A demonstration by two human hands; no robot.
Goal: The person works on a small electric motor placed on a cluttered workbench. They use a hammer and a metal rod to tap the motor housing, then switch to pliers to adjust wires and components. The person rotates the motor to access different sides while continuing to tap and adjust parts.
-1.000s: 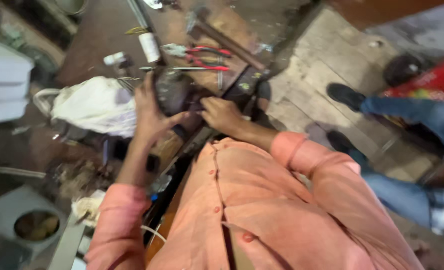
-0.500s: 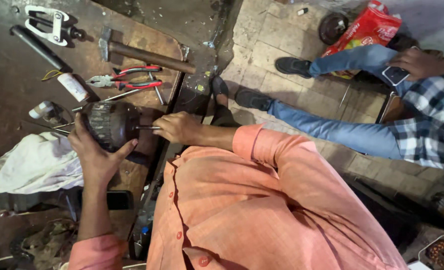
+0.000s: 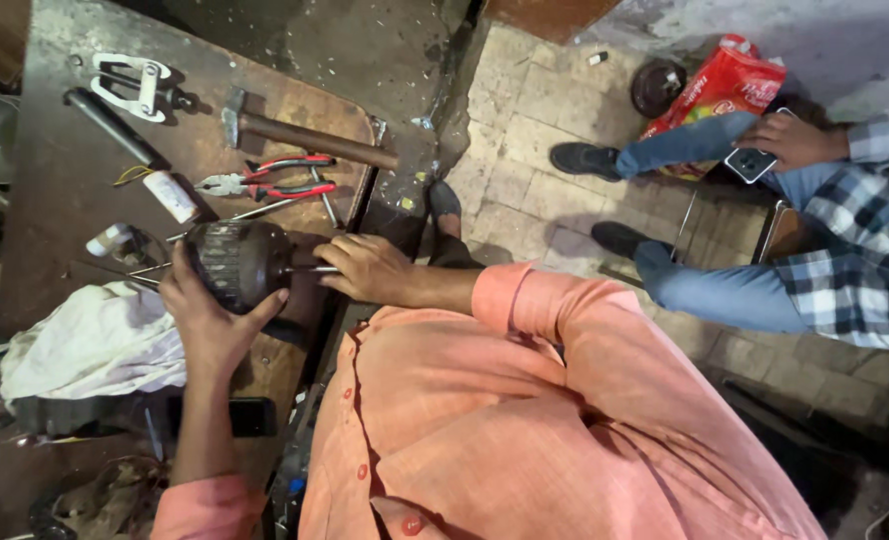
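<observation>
My left hand (image 3: 208, 322) cups a dark, ribbed, rounded metal motor part (image 3: 237, 262) from below and holds it over the worn workbench (image 3: 55, 190). My right hand (image 3: 365, 270) grips the thin metal shaft (image 3: 310, 268) sticking out of the part's right side. Both arms wear orange sleeves.
On the bench lie a hammer (image 3: 305, 138), red-handled pliers (image 3: 265, 180), a metal puller (image 3: 133, 78), a dark rod (image 3: 110, 122), a small white tube (image 3: 170, 195) and a white cloth (image 3: 85, 345). A black phone (image 3: 247, 416) lies near my left arm. At right a seated person in a checked shirt (image 3: 855, 270) holds a phone; red bag (image 3: 725, 85) behind.
The view has swung so the bench and tools show more fully. My hands stay on the motor part and its shaft, now lower in the view.
</observation>
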